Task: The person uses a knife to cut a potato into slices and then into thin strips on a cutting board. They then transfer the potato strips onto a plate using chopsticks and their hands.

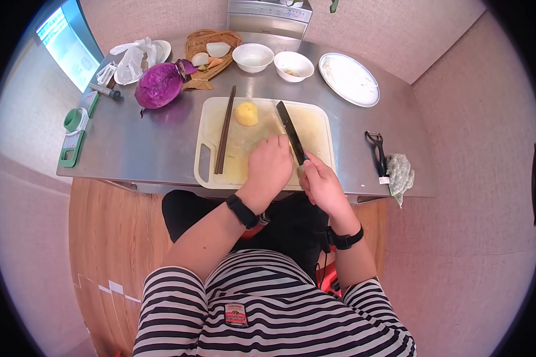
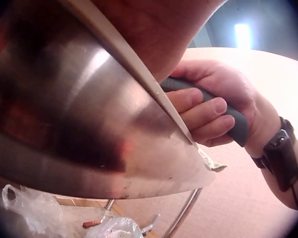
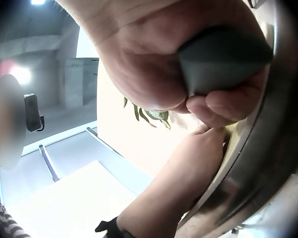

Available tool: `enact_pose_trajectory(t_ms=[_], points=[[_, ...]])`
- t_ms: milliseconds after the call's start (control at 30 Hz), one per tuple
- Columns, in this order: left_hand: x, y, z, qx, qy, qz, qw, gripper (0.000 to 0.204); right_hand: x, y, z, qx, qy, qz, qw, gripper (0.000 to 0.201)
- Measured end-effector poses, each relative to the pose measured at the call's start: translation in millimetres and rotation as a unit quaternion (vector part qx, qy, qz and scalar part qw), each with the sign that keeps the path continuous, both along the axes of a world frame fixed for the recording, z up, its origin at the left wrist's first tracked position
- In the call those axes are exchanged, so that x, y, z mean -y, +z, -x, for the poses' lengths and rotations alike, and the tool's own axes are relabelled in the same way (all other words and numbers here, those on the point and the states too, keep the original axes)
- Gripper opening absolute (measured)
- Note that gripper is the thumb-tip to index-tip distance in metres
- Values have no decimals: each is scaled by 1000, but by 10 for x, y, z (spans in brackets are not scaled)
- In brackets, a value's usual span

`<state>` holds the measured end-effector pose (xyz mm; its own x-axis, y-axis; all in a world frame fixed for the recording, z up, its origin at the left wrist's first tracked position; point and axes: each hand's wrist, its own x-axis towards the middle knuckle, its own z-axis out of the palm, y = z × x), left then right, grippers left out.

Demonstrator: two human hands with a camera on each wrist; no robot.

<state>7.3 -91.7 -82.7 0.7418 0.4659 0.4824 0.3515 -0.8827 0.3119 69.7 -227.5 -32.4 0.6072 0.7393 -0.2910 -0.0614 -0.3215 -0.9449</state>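
Both hands meet on the board (image 1: 315, 128): right hand (image 1: 321, 184) grasps the knife (image 1: 291, 131); left hand (image 1: 269, 166), curled beside the blade, covers something I cannot make out.

Black-and-white striped shirt (image 1: 268, 309) with small chest patch (image 1: 236, 313), black wrist straps (image 1: 241, 210)

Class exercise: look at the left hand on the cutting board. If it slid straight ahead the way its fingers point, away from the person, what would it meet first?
Probably the peeled yellow potato piece, which lies on the cutting board just beyond the left hand. The line is only roughly judged; the knife in the right hand runs close along its right side.
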Motion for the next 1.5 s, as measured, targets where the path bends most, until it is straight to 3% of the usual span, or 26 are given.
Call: enact_pose_trajectory(t_ms=[33, 100, 433, 500, 533, 600, 700, 833, 933, 1100, 1233, 1300, 1500], points=[[0, 0, 0, 1, 0, -3, 1000, 12, -5, -8, -5, 0, 0, 0, 1000, 45], [3, -5, 1, -3, 2, -3, 1000, 12, -12, -31, -9, 108, 14, 37, 993, 45], [2, -25, -9, 9, -6, 18, 1000, 12, -100, -191, -69, 222, 21, 61, 973, 47], [5, -35, -12, 15, -7, 17, 1000, 12, -153, -545, -233, 453, 18, -102, 886, 44], [3, -34, -14, 21, -6, 16, 1000, 11, -167, -440, -216, 454, 17, -102, 885, 44], [5, -18, -7, 19, -7, 17, 1000, 11, -186, -143, -140, 202, 27, 45, 978, 45], [0, 24, 3, 3, -3, 10, 1000, 12, -143, -104, -141, 133, 21, 60, 989, 46], [-1, -16, -4, 6, 0, 8, 1000, 12, -54, -73, -57, 164, 20, 62, 984, 46], [6, -23, -2, 8, 0, 5, 1000, 12, -20, 41, 23, 98, 10, 105, 990, 45], [3, -32, -8, 13, -2, 17, 1000, 11, 22, -154, -70, 190, 28, 54, 980, 45], [0, -26, -6, 20, -8, 24, 999, 12, 15, -72, -115, 174, 46, 62, 982, 46], [5, -18, -5, 18, -5, 23, 1000, 12, -4, 23, -88, -30, 16, 25, 999, 46], [-3, 12, 2, 5, -1, -4, 1000, 10, -64, -1, -39, -37, -4, -16, 999, 46]])
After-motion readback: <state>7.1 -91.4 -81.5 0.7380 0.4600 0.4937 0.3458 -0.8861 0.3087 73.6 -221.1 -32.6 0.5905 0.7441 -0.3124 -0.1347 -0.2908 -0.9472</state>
